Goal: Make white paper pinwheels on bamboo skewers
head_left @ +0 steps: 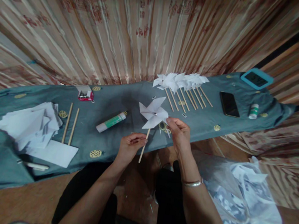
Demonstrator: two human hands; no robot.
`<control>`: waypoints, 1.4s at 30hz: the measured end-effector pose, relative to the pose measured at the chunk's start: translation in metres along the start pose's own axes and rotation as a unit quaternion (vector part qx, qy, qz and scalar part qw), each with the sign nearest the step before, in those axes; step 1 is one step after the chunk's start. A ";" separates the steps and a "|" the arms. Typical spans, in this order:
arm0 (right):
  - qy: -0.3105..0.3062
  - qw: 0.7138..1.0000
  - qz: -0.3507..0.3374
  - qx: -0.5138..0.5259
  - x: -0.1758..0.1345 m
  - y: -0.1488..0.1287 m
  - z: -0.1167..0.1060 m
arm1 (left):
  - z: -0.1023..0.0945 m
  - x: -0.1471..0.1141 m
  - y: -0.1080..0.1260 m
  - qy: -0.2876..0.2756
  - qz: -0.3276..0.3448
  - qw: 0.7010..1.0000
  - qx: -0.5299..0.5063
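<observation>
Pinching the wooden stick (141, 156) in the left hand (129, 147), a blade (162, 114) of the paper pinwheel (153, 116) in the right hand (180, 135), over the tablecloth (87, 133); could crease the blade by tugging too hard.

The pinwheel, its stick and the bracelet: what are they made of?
Pinwheel: seemingly paper, matte white, with crisp folded edges. Stick: probably wood, pale tan and unpainted-looking. Bracelet: likely metal, silvery and polished, since it shines; shiny plastic can't be ruled out.
</observation>
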State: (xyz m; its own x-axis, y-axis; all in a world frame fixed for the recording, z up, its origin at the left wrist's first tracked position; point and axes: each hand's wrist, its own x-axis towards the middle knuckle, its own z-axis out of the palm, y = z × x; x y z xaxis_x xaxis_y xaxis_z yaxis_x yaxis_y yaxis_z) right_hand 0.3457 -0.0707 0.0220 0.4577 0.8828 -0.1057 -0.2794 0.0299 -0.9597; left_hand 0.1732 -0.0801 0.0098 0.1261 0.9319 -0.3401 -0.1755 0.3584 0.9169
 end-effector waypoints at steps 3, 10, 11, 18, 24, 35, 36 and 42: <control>-0.013 1.000 0.015 -0.012 -0.004 -0.001 0.003 | 0.000 0.000 -0.001 0.007 0.007 1.000 -0.002; -0.040 0.998 0.004 -0.049 -0.012 0.001 0.011 | 0.000 -0.001 0.001 0.015 0.017 1.000 -0.001; -0.043 0.998 0.005 -0.051 -0.012 0.002 0.012 | 0.000 -0.001 0.001 0.017 0.018 1.000 0.001; -0.075 0.995 0.009 -0.061 -0.018 0.008 0.016 | -0.001 -0.001 0.001 0.020 0.020 1.000 -0.006; -0.095 0.992 0.013 -0.081 -0.022 0.009 0.018 | -0.001 -0.002 0.001 0.018 0.024 1.000 -0.006; -0.107 0.989 0.006 -0.106 -0.023 0.015 0.020 | 0.000 -0.003 0.000 0.008 0.028 1.000 0.007; -0.110 0.988 0.002 -0.109 -0.023 0.016 0.020 | 0.000 -0.003 0.000 0.007 0.028 1.000 0.006; -0.115 0.980 -0.039 -0.160 -0.024 0.014 0.020 | 0.000 -0.003 0.001 0.002 0.024 1.000 0.006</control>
State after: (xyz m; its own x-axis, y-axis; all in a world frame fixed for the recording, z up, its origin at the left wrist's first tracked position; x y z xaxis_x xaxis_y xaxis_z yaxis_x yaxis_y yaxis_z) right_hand 0.3143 -0.0821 0.0158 0.2540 0.9672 -0.0019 0.0449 -0.0137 -0.9989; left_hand 0.1727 -0.0828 0.0121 0.1134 0.9485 -0.2957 -0.1688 0.3117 0.9351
